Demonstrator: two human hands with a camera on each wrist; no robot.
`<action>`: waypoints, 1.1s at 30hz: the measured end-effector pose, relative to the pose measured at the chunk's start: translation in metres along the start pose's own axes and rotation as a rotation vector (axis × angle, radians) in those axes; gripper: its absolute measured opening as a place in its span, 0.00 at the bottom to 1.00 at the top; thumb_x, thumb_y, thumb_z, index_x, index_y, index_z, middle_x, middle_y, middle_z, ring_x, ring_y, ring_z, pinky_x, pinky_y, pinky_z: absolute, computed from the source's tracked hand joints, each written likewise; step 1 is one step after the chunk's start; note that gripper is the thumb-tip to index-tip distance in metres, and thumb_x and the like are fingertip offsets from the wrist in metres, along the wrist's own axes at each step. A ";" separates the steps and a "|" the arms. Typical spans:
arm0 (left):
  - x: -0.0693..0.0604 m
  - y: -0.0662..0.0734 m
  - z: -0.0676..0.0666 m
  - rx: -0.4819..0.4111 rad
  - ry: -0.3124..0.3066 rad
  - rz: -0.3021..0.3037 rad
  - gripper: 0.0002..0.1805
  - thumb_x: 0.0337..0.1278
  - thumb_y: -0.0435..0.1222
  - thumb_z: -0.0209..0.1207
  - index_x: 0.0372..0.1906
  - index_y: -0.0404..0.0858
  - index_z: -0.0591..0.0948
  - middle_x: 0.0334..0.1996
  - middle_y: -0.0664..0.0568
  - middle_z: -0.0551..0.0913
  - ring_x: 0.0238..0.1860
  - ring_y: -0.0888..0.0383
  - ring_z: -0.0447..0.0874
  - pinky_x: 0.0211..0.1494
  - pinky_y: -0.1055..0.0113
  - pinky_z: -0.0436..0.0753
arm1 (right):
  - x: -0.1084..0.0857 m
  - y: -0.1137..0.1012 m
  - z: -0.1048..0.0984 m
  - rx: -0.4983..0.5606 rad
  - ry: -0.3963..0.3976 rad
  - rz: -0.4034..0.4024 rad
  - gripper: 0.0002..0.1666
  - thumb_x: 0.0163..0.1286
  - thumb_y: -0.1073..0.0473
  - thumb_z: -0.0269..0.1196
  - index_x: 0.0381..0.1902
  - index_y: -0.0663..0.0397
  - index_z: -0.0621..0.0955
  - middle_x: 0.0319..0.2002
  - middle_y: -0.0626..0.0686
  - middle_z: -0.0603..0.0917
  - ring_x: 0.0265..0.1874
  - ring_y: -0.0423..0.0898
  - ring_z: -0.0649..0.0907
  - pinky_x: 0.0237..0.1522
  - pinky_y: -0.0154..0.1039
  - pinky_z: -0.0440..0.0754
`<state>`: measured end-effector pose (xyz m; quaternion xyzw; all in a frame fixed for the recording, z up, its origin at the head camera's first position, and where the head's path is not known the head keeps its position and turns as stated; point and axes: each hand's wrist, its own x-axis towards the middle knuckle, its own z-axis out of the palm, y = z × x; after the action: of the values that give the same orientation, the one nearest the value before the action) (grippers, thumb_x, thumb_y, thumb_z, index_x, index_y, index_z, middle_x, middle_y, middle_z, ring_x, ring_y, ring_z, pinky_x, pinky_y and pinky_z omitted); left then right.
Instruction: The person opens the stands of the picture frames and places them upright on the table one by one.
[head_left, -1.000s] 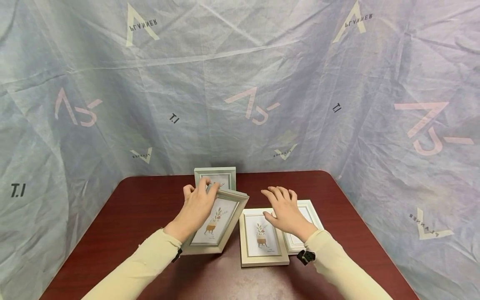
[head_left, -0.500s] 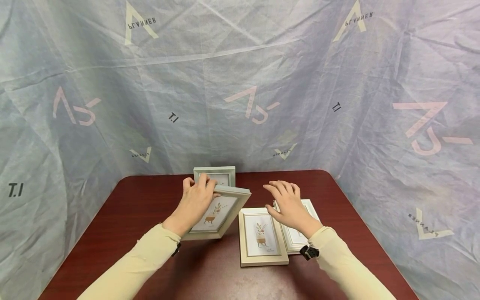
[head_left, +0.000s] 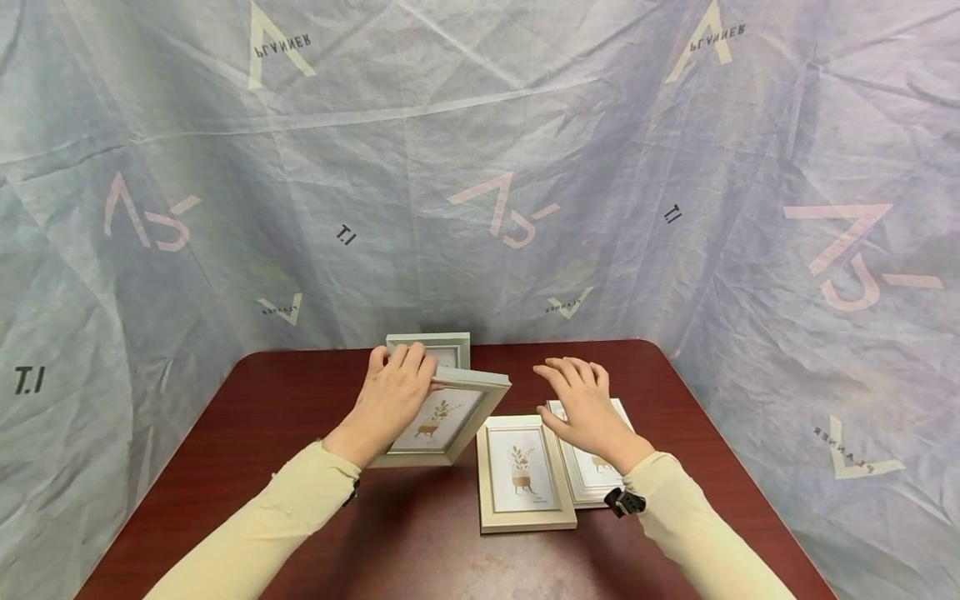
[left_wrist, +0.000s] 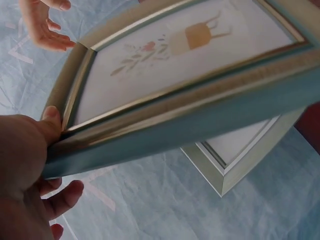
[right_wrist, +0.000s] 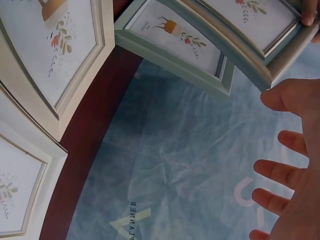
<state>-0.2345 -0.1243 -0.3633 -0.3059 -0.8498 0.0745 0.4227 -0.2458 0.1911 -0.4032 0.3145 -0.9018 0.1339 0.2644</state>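
Wears long cream sleeves (head_left: 255, 525) nearest the camera, with a black strap (head_left: 625, 502) at the right wrist. Shows next a cream frame (head_left: 525, 471), lying face up on the dark red table (head_left: 420, 550) and bearing a print of a potted plant. Includes just to its right, edges meeting, a white frame (head_left: 600, 465), also face up and partly hidden. Has the right hand (head_left: 588, 408) in the air over the white frame, fingers spread and gently bent, well apart from the left hand (head_left: 392, 396). Clamps the left hand on the upper corner of a beige frame (head_left: 450, 417), thumb on the front and fingers at the back. Tilts this beige frame to the left of the cream frame, plant print in sight. Cannot tell contact or gap between its lower edge and the table. Includes farther back a pale green frame (head_left: 450, 340), upright near the far edge, partly covered by the left hand and the beige frame. Ends, farthest off, at a creased grey-blue cloth (head_left: 405, 208) printed with letters and pink marks.
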 end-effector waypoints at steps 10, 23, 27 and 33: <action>0.003 -0.008 -0.003 -0.091 -0.002 0.032 0.21 0.53 0.47 0.69 0.36 0.39 0.71 0.35 0.50 0.68 0.40 0.49 0.65 0.46 0.47 0.57 | 0.001 0.005 -0.009 0.028 -0.008 -0.033 0.33 0.61 0.55 0.68 0.64 0.55 0.73 0.62 0.61 0.73 0.62 0.61 0.68 0.58 0.68 0.55; 0.007 -0.018 -0.011 -0.164 0.038 0.157 0.24 0.33 0.49 0.78 0.38 0.45 0.82 0.34 0.57 0.75 0.43 0.53 0.69 0.51 0.44 0.60 | 0.000 0.011 -0.011 0.057 0.008 -0.076 0.32 0.60 0.58 0.69 0.62 0.56 0.75 0.61 0.62 0.74 0.61 0.62 0.68 0.57 0.66 0.57; 0.011 -0.020 -0.014 -0.179 0.065 0.210 0.26 0.25 0.47 0.81 0.36 0.46 0.82 0.34 0.59 0.77 0.43 0.53 0.70 0.51 0.43 0.59 | 0.001 0.015 -0.012 0.063 0.034 -0.150 0.31 0.60 0.57 0.67 0.62 0.56 0.75 0.61 0.62 0.74 0.60 0.63 0.69 0.57 0.65 0.58; 0.011 -0.023 -0.017 -0.264 0.046 0.265 0.25 0.27 0.33 0.82 0.33 0.49 0.79 0.33 0.60 0.73 0.43 0.53 0.69 0.51 0.42 0.59 | -0.001 0.020 -0.012 0.041 0.049 -0.240 0.32 0.58 0.58 0.67 0.62 0.56 0.75 0.60 0.61 0.74 0.59 0.63 0.69 0.56 0.63 0.59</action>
<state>-0.2370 -0.1383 -0.3360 -0.4695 -0.7947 0.0105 0.3847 -0.2531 0.2117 -0.3951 0.4223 -0.8480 0.1274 0.2938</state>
